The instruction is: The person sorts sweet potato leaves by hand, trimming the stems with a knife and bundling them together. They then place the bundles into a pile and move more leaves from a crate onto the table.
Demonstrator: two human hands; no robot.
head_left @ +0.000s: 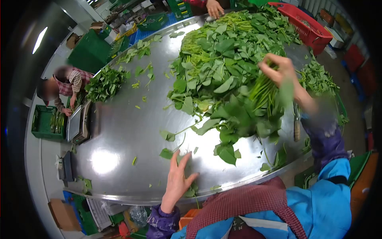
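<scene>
A bunch of leafy greens (260, 93) hangs from my right hand (280, 73), which is closed around its long green stems; the leaves droop toward the table and are partly blurred. My left hand (178, 177) is low over the front of the metal table (131, 159), fingers spread, holding nothing. By its fingertips lies a loose sprig (167, 153) with a thin stem. A large heap of the same greens (223, 51) covers the table beyond my hands. To the right of the bunch rests a knife (297, 127) with a light wooden handle.
Another person's hand (215, 8) touches the heap's far edge. At left, a person (71, 85) works by a scale (77, 123), beside a leaf pile (106, 83) and a green crate (47, 125). A red basket (306, 26) stands far right. Leaf scraps are scattered about.
</scene>
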